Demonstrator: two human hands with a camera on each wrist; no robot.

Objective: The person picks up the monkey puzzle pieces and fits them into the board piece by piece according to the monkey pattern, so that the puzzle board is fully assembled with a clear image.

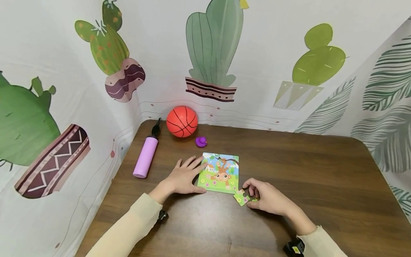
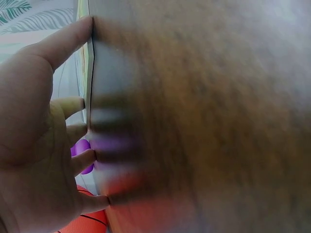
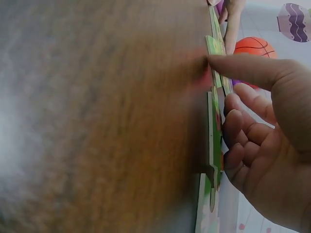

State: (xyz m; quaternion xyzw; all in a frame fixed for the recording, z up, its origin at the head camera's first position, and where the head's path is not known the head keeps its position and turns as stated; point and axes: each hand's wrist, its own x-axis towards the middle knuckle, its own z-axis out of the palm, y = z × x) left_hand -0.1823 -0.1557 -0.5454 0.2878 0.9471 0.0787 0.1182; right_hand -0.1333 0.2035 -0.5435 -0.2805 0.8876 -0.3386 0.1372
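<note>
A square monkey puzzle (image 1: pixel 221 175) lies flat on the table. My left hand (image 1: pixel 184 176) is spread at its left side, fingers on the picture's left part and thumb by the lower left edge. In the left wrist view the fingertips of the left hand (image 2: pixel 43 131) come down along the puzzle's edge. Just off the puzzle's lower right corner lie loose green puzzle pieces (image 1: pixel 240 198). My right hand (image 1: pixel 269 198) holds a puzzle piece (image 3: pixel 214 136) between curled fingers and thumb; its fingers partly hide the pieces. The right hand (image 3: pixel 272 126) stays low over the table.
Behind the puzzle sit a small purple rubber duck (image 1: pixel 201 142) and a red toy basketball (image 1: pixel 182 121). A pink hand pump (image 1: pixel 146 155) with a black nozzle lies at the left. A cactus-print cloth (image 1: pixel 263 53) hangs behind the brown wooden table (image 1: pixel 321 171).
</note>
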